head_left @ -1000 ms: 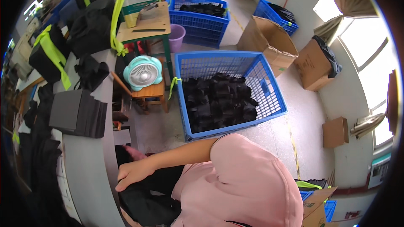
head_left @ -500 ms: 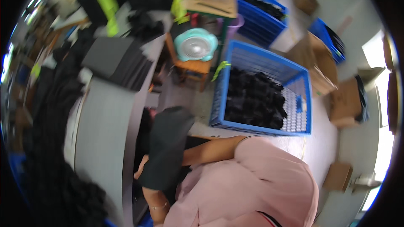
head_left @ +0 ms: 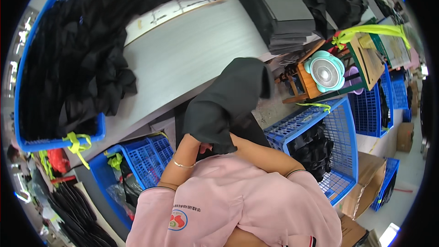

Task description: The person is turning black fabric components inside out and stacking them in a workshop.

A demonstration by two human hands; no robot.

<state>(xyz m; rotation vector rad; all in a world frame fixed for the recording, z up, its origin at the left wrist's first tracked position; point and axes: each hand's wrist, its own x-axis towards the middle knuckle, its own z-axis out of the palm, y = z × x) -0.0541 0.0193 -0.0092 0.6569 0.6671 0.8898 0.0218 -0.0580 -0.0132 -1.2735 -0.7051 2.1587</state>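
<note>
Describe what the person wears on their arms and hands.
Both hands are bare, no gloves. The left hand has a thin bracelet at the wrist. The sleeves are pink with dark-edged cuffs, leaving the forearms uncovered. The right hand is mostly hidden behind black cloth.

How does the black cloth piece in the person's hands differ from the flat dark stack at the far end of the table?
The black cloth piece is single, limp and draped, lifted above the table's near edge in both hands; the dark stack is many flat sheets squared up, lying on the grey table, untouched. The cloth looks deep black; the stack reads greyer, with stiff straight edges. Both are dark materials at the same table.
</note>
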